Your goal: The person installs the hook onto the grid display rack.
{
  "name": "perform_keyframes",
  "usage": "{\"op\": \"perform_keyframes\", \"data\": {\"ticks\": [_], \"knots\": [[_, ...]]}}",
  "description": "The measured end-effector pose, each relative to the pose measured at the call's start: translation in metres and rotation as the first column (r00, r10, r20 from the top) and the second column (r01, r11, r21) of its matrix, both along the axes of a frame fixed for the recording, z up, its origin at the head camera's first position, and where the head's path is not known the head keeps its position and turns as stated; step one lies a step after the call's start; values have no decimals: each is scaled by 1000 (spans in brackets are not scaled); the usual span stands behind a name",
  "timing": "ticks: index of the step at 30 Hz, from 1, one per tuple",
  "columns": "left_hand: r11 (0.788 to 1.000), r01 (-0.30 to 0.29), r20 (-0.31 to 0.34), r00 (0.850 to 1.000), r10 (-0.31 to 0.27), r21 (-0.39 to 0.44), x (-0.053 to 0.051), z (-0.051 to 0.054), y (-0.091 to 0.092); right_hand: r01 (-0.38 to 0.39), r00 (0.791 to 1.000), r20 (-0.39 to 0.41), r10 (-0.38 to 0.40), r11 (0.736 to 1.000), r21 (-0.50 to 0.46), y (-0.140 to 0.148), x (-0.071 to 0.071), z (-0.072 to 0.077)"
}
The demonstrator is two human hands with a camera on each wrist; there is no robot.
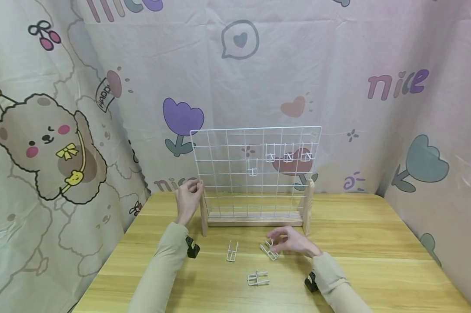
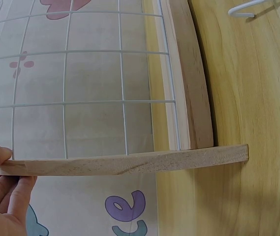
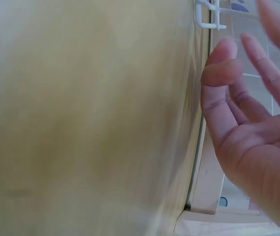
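Note:
A white wire grid (image 1: 243, 184) stands upright in a wooden stand (image 1: 255, 222), seen close in the left wrist view. My left hand (image 1: 188, 200) pinches the top of the left wooden post (image 2: 120, 164) between thumb and fingers (image 2: 19, 196). On the table, my right hand (image 1: 294, 241) is over a white wire hook (image 1: 273, 255), its fingers (image 3: 216, 105) bent loosely with no hook between them in the right wrist view. Two more hooks lie nearby, one to the left (image 1: 232, 254) and one nearer the front (image 1: 258, 280).
Several white hooks hang on the grid, one (image 1: 252, 169) lower than the row at the upper right (image 1: 288, 156). The wooden table (image 1: 356, 243) extends on both sides of the stand. Patterned cloth (image 1: 258, 87) hangs behind and at the sides.

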State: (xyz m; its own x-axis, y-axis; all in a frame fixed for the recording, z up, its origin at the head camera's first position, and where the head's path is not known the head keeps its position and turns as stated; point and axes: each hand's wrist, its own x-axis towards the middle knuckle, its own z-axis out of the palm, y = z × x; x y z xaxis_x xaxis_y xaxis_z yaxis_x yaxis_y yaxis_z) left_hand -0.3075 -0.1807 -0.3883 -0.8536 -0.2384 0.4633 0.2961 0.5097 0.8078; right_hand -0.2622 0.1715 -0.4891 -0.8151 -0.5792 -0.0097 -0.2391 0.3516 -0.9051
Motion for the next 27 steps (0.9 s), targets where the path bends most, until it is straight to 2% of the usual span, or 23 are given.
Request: {"op": "perform_keyframes", "data": {"ticks": [10, 20, 27], "knots": [[1000, -8, -9, 1000, 8, -18, 0, 0, -1, 36, 996, 80, -33, 999, -36, -6, -4, -3], [1000, -6, -16, 1000, 6, -21, 0, 0, -1, 0, 999, 51, 1, 1000, -24, -8, -4, -6], [1000, -6, -10, 1000, 6, -15, 0, 0, 0, 18, 998, 61, -16, 999, -35, -9, -4, -8]]}}
